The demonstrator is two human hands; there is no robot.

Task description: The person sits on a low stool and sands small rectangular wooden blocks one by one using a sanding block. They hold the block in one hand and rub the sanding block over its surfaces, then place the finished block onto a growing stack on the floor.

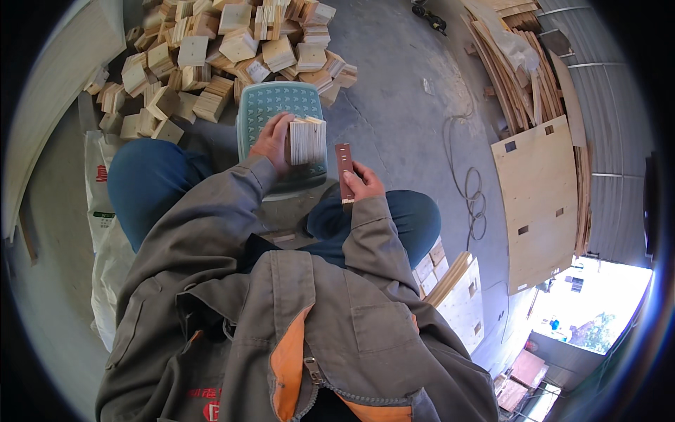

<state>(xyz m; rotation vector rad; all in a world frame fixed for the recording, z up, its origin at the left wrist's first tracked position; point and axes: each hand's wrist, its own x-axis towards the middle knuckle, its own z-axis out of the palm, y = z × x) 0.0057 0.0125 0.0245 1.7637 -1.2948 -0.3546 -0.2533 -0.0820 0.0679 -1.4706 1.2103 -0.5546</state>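
A layered wooden block [307, 142] is at the right edge of a green plastic stool [275, 100], about midway between its near and far edges; whether it rests on the top or is held just above cannot be told. The left hand [273, 143] grasps its left side, fingers near the upper left corner, probably to steady it while leaving the right side free. The right hand [363, 183] grips a slotted brown strip [344, 165] just off the stool's right edge, thumb laid along it, likely for control; a gap separates strip and block. The stool stands between the left knee [151, 179] and right knee [416, 216], which seems to make it a low worktop within easy reach. Past its far edge lies a loose pile of blocks [237, 43], apparently dumped there to be handy. Farther off, a white sack [103, 218] lies left, a coiled cable [475, 211] right, and beyond it a plywood sheet [538, 186] leans against stacked boards.
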